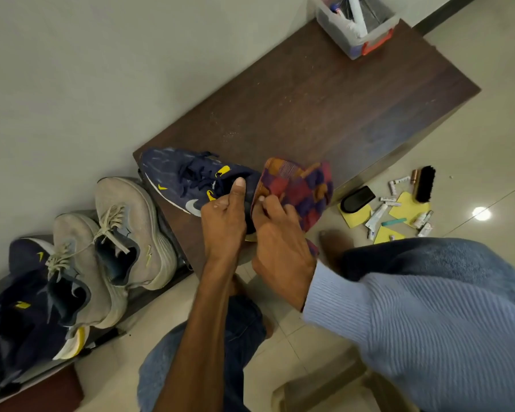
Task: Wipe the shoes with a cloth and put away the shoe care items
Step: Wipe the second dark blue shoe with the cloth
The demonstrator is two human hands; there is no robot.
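The left hand (223,221) grips the navy shoe (185,179) by its heel, thumb on the collar. The right hand (280,248) pinches the checked cloth (298,188) beside that thumb.

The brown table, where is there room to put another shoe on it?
Bare: the wide middle of the brown table, between the navy shoe and the clear box. Crowded: the near corner, where the left hand grips that shoe and the right hand holds the cloth.
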